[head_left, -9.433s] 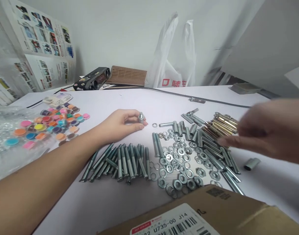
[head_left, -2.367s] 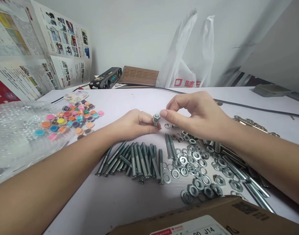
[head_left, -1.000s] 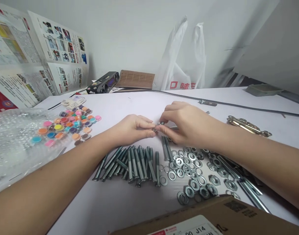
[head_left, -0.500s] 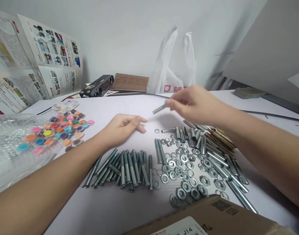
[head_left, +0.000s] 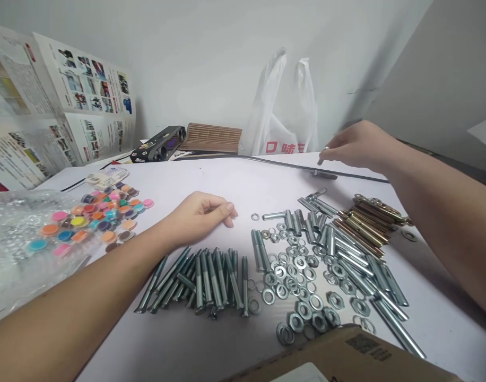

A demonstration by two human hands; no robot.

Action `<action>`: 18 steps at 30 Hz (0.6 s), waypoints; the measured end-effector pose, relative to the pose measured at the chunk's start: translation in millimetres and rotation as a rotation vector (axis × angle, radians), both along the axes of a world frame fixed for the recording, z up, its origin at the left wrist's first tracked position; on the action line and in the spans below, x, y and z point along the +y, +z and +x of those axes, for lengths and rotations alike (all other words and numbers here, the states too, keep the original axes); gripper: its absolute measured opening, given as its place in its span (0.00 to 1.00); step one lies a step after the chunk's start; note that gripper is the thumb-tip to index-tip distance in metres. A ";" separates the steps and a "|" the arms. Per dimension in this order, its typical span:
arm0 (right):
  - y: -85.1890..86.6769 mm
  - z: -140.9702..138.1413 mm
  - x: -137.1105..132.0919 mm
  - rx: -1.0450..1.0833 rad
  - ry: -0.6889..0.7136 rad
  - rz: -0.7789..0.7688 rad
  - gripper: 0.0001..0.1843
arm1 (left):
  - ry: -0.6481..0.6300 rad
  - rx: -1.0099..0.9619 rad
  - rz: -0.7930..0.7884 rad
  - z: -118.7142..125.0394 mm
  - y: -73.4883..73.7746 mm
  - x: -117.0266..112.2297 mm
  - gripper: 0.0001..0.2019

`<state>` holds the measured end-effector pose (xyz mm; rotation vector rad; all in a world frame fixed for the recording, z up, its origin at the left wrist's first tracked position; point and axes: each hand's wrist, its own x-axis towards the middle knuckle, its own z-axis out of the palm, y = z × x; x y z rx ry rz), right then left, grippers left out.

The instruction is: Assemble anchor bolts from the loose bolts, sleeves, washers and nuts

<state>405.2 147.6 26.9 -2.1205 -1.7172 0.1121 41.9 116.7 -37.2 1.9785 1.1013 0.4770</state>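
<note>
My left hand (head_left: 201,215) rests on the white table with its fingers curled in and the thumb against them; no object shows in it. Below it lie many dark grey countersunk bolts (head_left: 211,281), side by side. My right hand (head_left: 354,146) hovers over the far right of the table, fingertips pointing down and slightly apart. Just under them a metal bolt (head_left: 326,175) lies by the black strip, separate from the fingers. Nearer to me spread silver washers (head_left: 280,271), hex nuts (head_left: 335,300), metal sleeves (head_left: 297,222) and brass-coloured expansion bolts (head_left: 362,225).
Small colourful paint pots (head_left: 79,220) and clear bubble wrap (head_left: 24,233) lie at the left. A cardboard box (head_left: 346,355) covers the front edge. At the back are a white plastic bag (head_left: 267,116), a black case (head_left: 159,146) and a standing printed sheet (head_left: 92,85).
My right hand has moved right and away from me and has let go of the bolt, now lying by the strip. The left thumb has closed against the fingers.
</note>
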 end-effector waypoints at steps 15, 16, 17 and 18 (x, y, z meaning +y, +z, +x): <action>-20.8 40.4 5.5 -0.349 0.075 -0.415 0.15 | -0.007 0.066 0.021 -0.5 0.2 1.6 0.21; -21.3 41.1 7.0 -0.354 0.068 -0.410 0.15 | -0.010 0.069 0.025 -0.8 0.2 1.6 0.21; -21.5 41.5 7.7 -0.358 0.062 -0.412 0.15 | -0.012 0.070 0.027 -1.0 0.1 1.6 0.21; -21.6 41.8 8.0 -0.362 0.055 -0.421 0.15 | -0.014 0.071 0.026 -1.3 -0.1 1.6 0.22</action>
